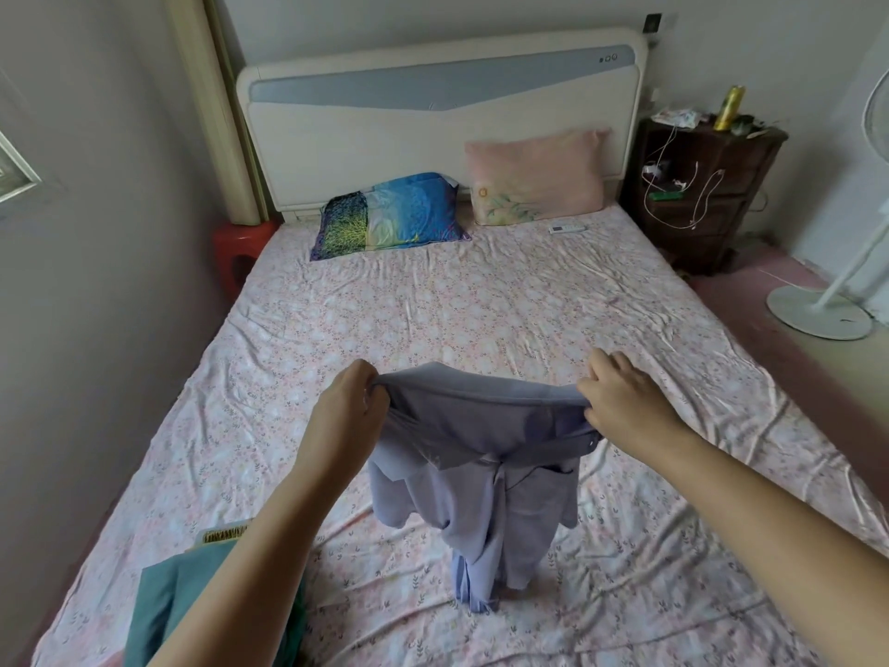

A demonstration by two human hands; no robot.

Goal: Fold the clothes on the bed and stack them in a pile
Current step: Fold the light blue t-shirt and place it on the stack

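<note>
A lavender collared shirt (pixel 481 474) hangs in the air over the bed (pixel 433 305), its lower hem touching the pink floral sheet. My left hand (pixel 349 406) grips its upper left edge and my right hand (pixel 620 397) grips the upper right edge, stretching the top between them. At the near left corner of the bed lies a teal garment (pixel 168 604), partly hidden behind my left forearm, with a patterned cloth edge (pixel 223 534) showing just behind it.
Two pillows, a blue patterned pillow (pixel 389 216) and a pink pillow (pixel 536 178), lean at the headboard, with a white remote (pixel 567 228) beside them. A dark nightstand (pixel 707 190) and a standing fan (pixel 822 310) are at the right. A red stool (pixel 240 247) stands at the left.
</note>
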